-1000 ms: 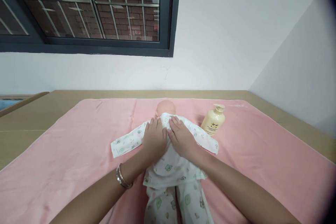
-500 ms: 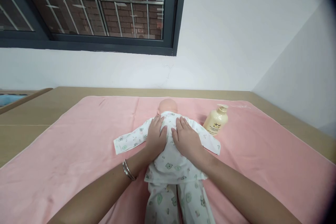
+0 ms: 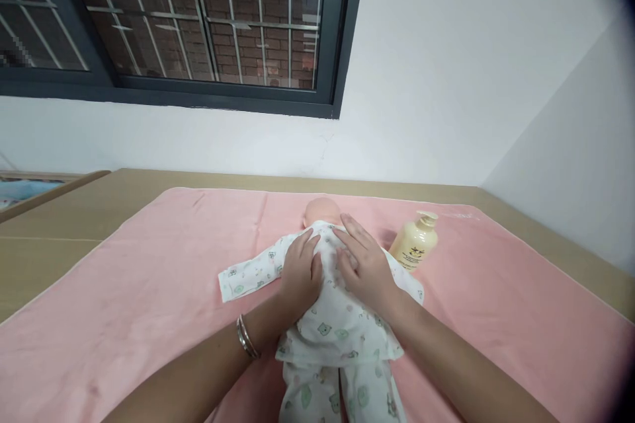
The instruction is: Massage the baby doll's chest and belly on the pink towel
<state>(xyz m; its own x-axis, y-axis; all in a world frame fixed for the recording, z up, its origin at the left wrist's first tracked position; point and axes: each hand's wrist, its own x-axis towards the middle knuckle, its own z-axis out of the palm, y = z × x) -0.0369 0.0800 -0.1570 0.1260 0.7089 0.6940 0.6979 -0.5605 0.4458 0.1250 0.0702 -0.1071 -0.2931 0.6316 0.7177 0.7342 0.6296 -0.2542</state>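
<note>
A baby doll (image 3: 342, 327) in a white printed top and trousers lies with its bald head pointing away from me. The back of its head faces up, and its sleeves spread to both sides. My left hand (image 3: 301, 275) rests flat on the left part of its upper back, fingers stretched out. On the right part, my right hand (image 3: 368, 268) is open with its fingers a little spread, at the doll's shoulder and neck. Whether its fingertips touch the cloth I cannot tell. A silver bangle (image 3: 247, 337) circles my left wrist.
A pale yellow pump bottle (image 3: 415, 241) stands beside the doll's right-hand sleeve. Under everything spreads a pink cloth (image 3: 163, 277) on a wooden table (image 3: 59, 238). Behind it are a white wall (image 3: 421, 79) and a barred window (image 3: 223, 26).
My right hand has shifted up toward the doll's neck and its fingers have spread. My left hand stays on the back, its fingers slightly more bent. The whole view has tilted up a little.
</note>
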